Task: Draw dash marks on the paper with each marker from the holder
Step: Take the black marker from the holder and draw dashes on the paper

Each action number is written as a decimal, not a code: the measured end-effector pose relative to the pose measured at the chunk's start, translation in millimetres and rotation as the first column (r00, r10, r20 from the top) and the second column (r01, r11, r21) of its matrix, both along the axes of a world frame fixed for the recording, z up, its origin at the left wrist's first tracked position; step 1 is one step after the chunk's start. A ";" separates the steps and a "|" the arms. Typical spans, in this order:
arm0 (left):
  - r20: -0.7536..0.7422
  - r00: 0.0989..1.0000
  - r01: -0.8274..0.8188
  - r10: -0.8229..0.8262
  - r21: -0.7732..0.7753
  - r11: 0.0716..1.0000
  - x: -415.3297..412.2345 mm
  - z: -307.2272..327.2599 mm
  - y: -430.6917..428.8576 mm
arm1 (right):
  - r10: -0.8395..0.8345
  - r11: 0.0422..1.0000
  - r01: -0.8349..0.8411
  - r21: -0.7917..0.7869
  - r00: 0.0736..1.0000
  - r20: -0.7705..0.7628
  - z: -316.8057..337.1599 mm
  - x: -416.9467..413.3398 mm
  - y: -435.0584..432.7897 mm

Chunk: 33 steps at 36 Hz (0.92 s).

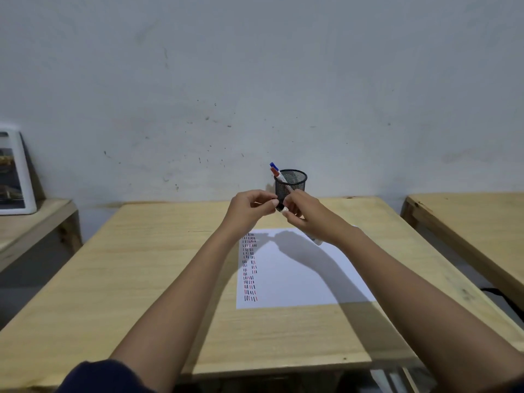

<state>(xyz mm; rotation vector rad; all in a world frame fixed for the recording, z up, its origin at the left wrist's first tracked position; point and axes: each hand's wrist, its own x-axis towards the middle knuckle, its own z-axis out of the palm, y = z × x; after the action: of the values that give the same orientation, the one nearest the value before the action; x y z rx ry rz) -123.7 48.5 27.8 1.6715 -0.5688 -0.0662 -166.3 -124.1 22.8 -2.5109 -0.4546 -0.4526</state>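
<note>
A white sheet of paper (297,276) lies on the wooden table (141,265), with columns of black, red and blue dash marks (250,268) along its left side. Behind it stands a black mesh holder (292,181) with a blue-capped marker (272,165) and a red-capped marker (275,172) leaning out to the left. Above the paper's far edge my right hand (306,214) grips a white marker with a black cap (281,207); its tail end sticks out below my wrist. My left hand (249,207) pinches the cap end of that marker.
A second wooden table (467,219) stands to the right across a narrow gap. A low table (34,219) at the left carries a white framed picture (14,171) leaning on the wall. The wall rises just behind the holder.
</note>
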 end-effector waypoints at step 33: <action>-0.201 0.976 -0.146 0.088 -0.297 0.944 -14.3 -32.5 19.1 | 0.140 -0.067 0.220 0.973 0.968 -0.209 -28.8 -3.6 29.7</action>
<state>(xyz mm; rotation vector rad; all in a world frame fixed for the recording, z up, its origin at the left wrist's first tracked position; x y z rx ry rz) -138.0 67.7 -4.7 1.3705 -0.3181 -0.0420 -169.8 -94.3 -6.1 -0.9468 0.1466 -0.2692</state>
